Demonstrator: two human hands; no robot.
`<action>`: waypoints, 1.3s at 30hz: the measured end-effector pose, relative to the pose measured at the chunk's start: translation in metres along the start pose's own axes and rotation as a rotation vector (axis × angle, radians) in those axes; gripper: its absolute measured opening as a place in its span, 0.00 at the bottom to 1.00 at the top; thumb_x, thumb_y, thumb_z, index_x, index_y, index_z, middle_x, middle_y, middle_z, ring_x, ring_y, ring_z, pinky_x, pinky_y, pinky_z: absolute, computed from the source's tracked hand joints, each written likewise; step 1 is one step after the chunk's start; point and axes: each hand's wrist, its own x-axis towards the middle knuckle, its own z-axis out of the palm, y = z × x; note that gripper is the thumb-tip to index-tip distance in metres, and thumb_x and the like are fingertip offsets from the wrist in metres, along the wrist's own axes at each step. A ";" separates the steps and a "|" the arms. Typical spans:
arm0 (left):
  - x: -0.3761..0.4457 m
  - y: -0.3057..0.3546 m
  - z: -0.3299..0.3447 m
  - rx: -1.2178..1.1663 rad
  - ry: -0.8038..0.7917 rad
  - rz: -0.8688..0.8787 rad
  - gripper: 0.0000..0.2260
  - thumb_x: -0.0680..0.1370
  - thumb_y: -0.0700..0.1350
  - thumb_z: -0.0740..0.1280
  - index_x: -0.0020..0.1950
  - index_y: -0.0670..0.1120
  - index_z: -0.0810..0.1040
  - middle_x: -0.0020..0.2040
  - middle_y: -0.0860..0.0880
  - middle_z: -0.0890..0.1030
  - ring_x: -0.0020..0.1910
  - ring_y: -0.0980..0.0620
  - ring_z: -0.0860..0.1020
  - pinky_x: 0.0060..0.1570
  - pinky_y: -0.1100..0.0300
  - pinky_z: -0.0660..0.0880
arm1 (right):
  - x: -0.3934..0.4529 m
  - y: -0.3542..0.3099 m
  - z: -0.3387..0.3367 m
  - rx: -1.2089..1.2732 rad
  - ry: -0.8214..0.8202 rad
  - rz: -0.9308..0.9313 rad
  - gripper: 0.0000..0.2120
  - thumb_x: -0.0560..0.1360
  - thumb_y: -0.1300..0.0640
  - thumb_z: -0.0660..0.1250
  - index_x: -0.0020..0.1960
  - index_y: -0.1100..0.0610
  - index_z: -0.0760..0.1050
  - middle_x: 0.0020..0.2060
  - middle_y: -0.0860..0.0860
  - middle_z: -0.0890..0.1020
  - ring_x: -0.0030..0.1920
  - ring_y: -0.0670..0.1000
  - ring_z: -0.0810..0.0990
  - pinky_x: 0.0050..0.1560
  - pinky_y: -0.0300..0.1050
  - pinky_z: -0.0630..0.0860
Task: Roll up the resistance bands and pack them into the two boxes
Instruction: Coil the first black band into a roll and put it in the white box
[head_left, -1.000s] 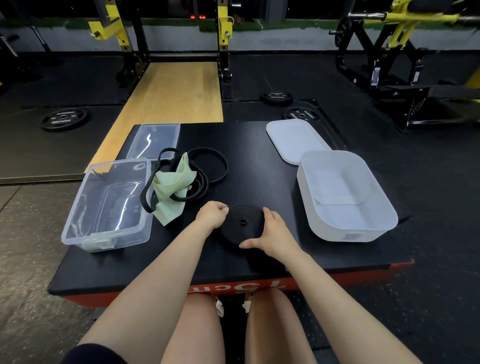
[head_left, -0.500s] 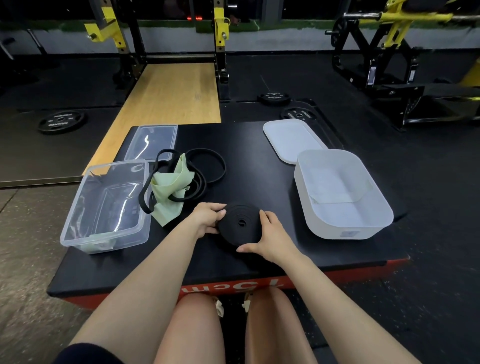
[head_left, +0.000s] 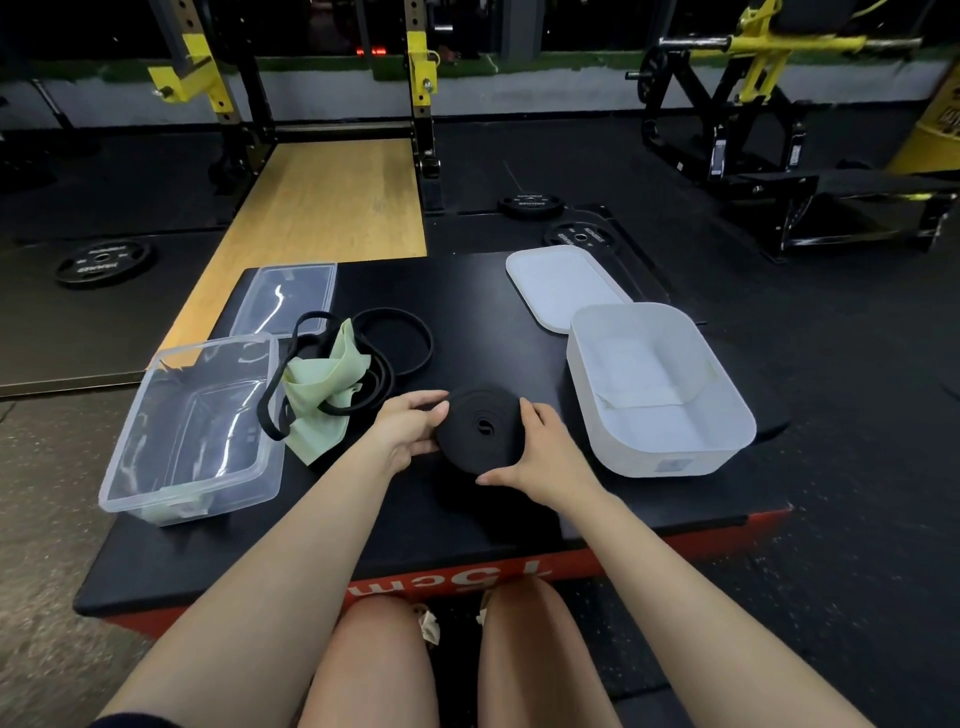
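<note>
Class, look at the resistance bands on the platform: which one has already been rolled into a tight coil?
The black band held between both hands, left hand and right hand. The green band and thin black loops lie loose and tangled.

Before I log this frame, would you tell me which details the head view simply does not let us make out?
- Loose end of the rolled black band: hidden by the left hand and right hand gripping its rim.
- Number of loose black bands: overlapping loops, partly under the green band.
- Contents at the clear box near corner: glare blurs them.
- Label on the white box: too small.
</note>
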 end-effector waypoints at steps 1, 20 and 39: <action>0.000 0.005 0.005 -0.013 -0.002 0.018 0.11 0.78 0.37 0.64 0.60 0.45 0.76 0.43 0.49 0.80 0.41 0.54 0.79 0.37 0.60 0.75 | 0.001 0.000 -0.008 0.002 0.015 -0.010 0.56 0.62 0.43 0.78 0.77 0.59 0.49 0.73 0.52 0.58 0.73 0.50 0.59 0.71 0.42 0.58; 0.017 0.069 0.146 0.142 -0.161 0.180 0.15 0.78 0.34 0.63 0.65 0.42 0.73 0.55 0.42 0.78 0.47 0.46 0.77 0.46 0.52 0.78 | 0.032 0.077 -0.170 -0.181 -0.031 -0.076 0.35 0.59 0.46 0.79 0.62 0.47 0.70 0.57 0.43 0.76 0.58 0.47 0.73 0.55 0.41 0.70; 0.082 0.072 0.232 1.681 -0.292 0.397 0.18 0.73 0.45 0.71 0.59 0.41 0.74 0.45 0.47 0.75 0.42 0.51 0.71 0.37 0.60 0.72 | 0.117 0.155 -0.174 -0.615 -0.211 -0.078 0.36 0.58 0.37 0.74 0.61 0.50 0.68 0.54 0.43 0.74 0.57 0.48 0.69 0.51 0.42 0.72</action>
